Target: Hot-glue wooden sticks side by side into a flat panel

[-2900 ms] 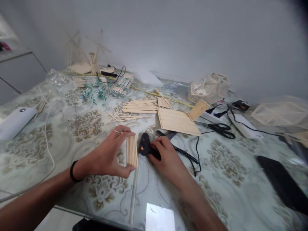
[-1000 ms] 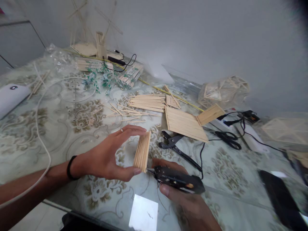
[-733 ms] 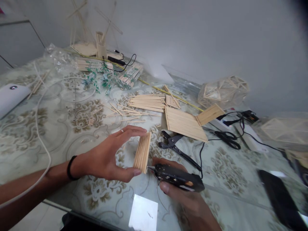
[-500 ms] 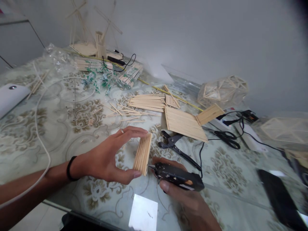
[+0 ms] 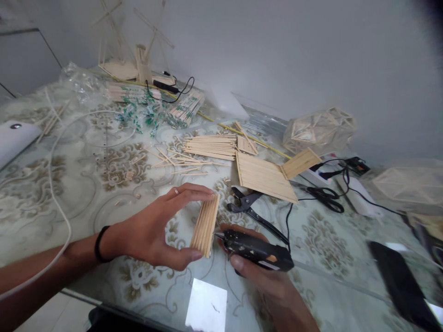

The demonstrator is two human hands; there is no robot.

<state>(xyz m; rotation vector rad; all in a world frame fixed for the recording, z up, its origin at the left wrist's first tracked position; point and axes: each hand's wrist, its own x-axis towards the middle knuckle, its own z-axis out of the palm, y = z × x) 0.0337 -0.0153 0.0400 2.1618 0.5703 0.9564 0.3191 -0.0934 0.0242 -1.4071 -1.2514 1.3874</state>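
My left hand [image 5: 157, 228] pinches a small panel of glued wooden sticks [image 5: 205, 225] between fingers and thumb, holding it on edge just above the table. My right hand [image 5: 263, 281] grips a black glue gun [image 5: 258, 250]. Its metal nozzle touches the panel's right face about midway up. A black cord runs from the gun toward the back right.
Black pliers [image 5: 254, 213] lie just behind the gun. A large stick panel [image 5: 265, 176], loose sticks [image 5: 209, 147], scissors [image 5: 323, 193], a power strip [image 5: 360, 196] and stick frames in plastic [image 5: 320, 127] crowd the far side. A white device [image 5: 14, 140] sits left, a dark flat object [image 5: 403, 281] right.
Since 2.9 s ago my right hand lifted the glue gun off the table and brought its nozzle to the panel. Over the last second the nozzle crept up the panel's side.
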